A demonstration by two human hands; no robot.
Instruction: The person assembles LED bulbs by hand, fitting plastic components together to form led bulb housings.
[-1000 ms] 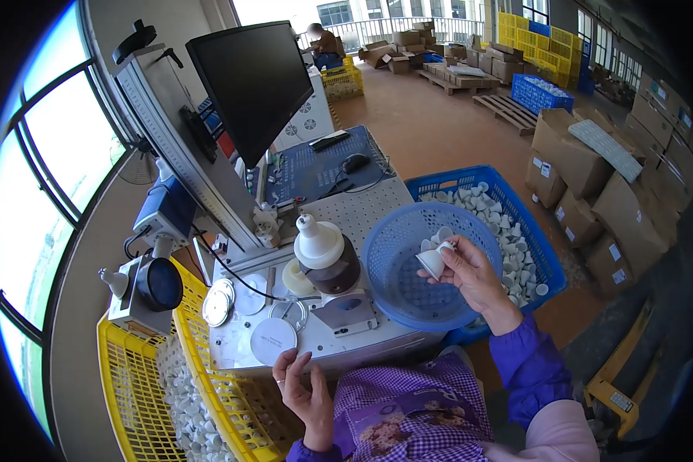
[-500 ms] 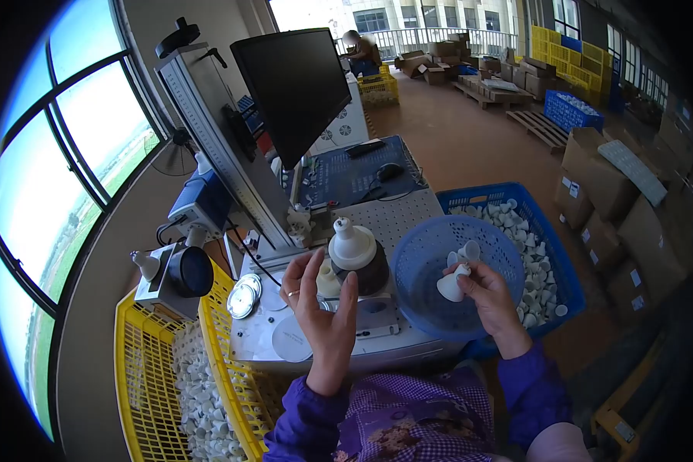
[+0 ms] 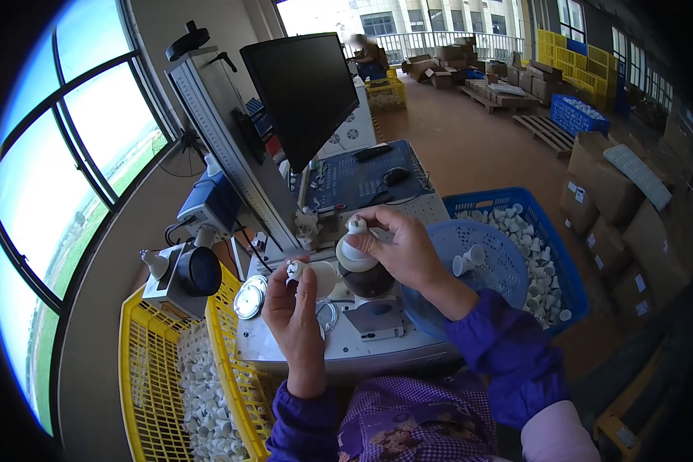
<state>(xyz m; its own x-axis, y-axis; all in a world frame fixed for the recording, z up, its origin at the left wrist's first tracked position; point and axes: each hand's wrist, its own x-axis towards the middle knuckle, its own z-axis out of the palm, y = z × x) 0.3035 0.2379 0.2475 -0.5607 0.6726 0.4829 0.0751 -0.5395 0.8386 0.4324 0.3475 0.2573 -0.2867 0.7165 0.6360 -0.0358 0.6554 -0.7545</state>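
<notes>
Narrowly, room is left between the two hands above the table (image 3: 423, 209), whose left side is bordered by the yellow crate (image 3: 140, 369) and whose right edge is hidden by the blue bowl (image 3: 502, 289). Beyond them, bare tabletop is left before the mat (image 3: 362, 181). By the upright left hand (image 3: 296, 327), a white cup (image 3: 295, 269) is pinched at its narrow end. By the right hand (image 3: 408, 250), reached leftward, another cup (image 3: 356, 225) is gripped over the stand (image 3: 369, 285); whether it is seated cannot be told.
</notes>
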